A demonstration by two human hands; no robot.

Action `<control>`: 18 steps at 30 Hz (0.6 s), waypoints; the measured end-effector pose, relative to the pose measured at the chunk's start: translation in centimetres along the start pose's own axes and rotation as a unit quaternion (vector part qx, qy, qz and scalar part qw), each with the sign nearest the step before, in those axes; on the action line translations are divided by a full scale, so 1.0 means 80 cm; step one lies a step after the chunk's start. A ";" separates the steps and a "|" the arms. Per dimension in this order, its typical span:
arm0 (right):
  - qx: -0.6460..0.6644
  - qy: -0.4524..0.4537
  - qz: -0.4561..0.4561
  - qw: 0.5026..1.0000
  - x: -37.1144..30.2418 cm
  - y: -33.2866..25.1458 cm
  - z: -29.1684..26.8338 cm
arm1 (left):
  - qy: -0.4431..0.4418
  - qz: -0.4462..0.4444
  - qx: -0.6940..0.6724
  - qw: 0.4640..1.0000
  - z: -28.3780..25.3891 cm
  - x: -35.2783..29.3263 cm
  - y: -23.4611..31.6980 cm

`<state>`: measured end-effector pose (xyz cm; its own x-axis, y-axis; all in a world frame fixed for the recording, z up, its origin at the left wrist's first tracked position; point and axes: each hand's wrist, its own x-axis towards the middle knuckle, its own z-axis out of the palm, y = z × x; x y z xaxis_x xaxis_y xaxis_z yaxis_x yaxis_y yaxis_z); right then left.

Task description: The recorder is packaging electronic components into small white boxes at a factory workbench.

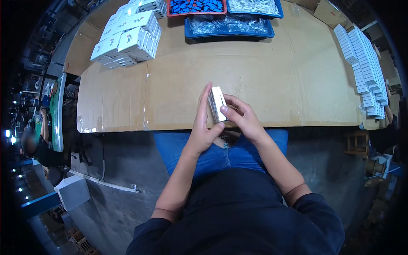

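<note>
Near the front edge of the cardboard-covered worktop (263,80), my left hand (201,127) and right hand (245,122) hold one small white box (218,104) between them, tilted; I can't tell whether it touches the surface. My left fingers run nearly straight along its side, thumb by the lower end; my right thumb presses its near end, those fingers curled behind. With so flat a left grip, it could slip out if my right thumb eased, and perhaps drop into my lap. Pressing too hard might dent the thin walls. Farther out, the white carton pile (129,40) at left looks uneven, so a bump could topple it; the blue tray (229,38) of clear bags sits well beyond my reach's slips.
</note>
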<state>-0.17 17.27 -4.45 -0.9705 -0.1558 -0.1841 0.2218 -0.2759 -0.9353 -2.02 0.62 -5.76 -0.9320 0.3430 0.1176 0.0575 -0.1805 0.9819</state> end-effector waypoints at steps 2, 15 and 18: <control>0.023 0.014 -0.024 0.999 -0.001 0.008 0.010 | 0.041 -0.011 -0.097 0.994 0.003 0.000 -0.005; -0.244 0.061 -0.268 0.930 -0.009 0.036 0.028 | 0.094 -0.011 -0.100 0.990 0.029 -0.001 -0.020; -0.278 0.052 -0.309 0.908 -0.008 0.037 0.024 | 0.083 0.000 -0.098 0.992 0.028 -0.003 -0.021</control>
<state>1.29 14.70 -6.55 -0.9035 -0.0362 0.4271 -0.4223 0.2467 -0.8723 -1.09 2.91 -7.07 -0.9789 0.1897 0.0757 0.0019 -0.3619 0.9322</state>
